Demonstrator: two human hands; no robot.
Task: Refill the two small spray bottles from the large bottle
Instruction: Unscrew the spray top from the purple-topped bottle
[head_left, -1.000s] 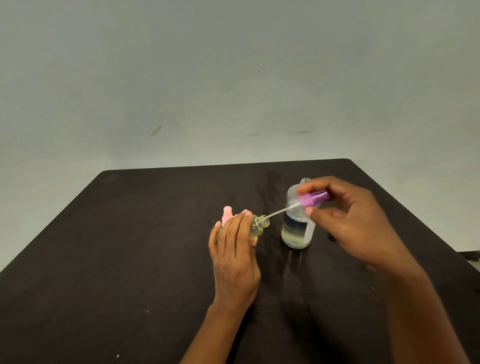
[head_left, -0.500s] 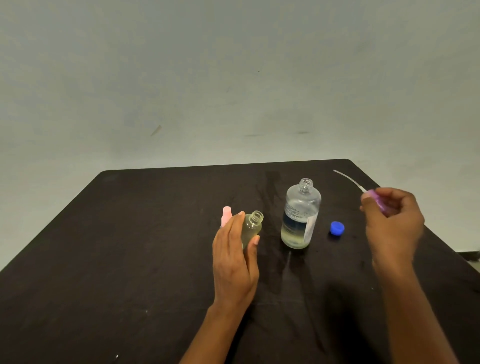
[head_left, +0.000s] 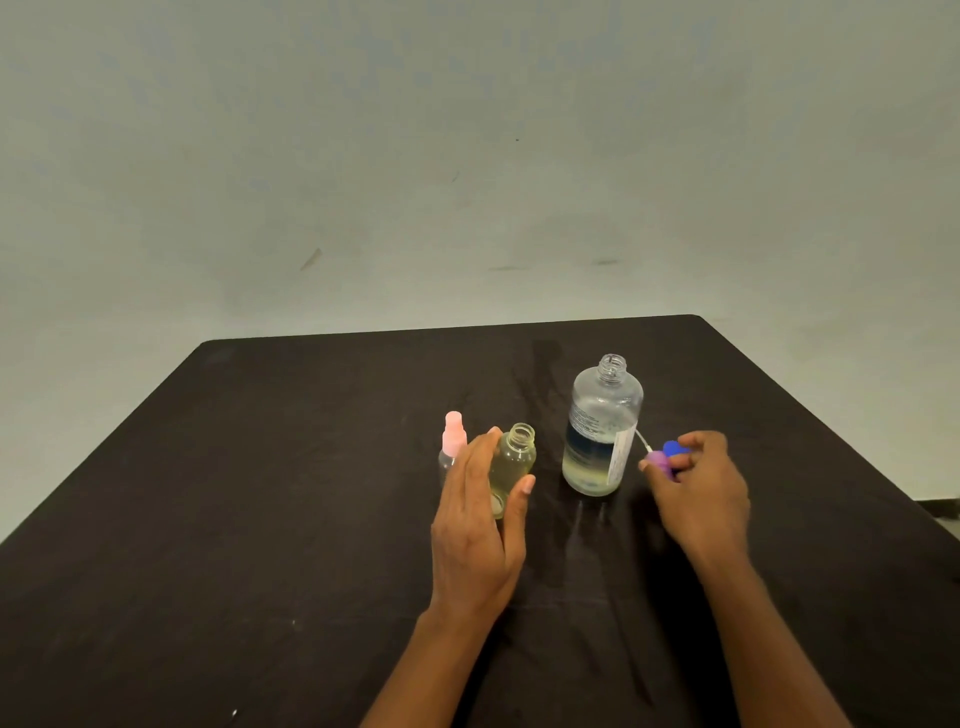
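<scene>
Dark table (head_left: 260, 493), bare grey wall behind. Furthest left of the large bottle (head_left: 602, 431): pink-topped sprayer (head_left: 453, 444), upright. Nearer, left hand (head_left: 475, 535) wrapped round the open small bottle (head_left: 514, 460), mouth up. Large bottle itself uncapped, upright. Just right of it, right hand (head_left: 701, 493) pinching the purple pump (head_left: 658, 460), tube slanting toward the label, beside the blue cap (head_left: 675, 448). Probably right hand nearer for lifting and pouring.
</scene>
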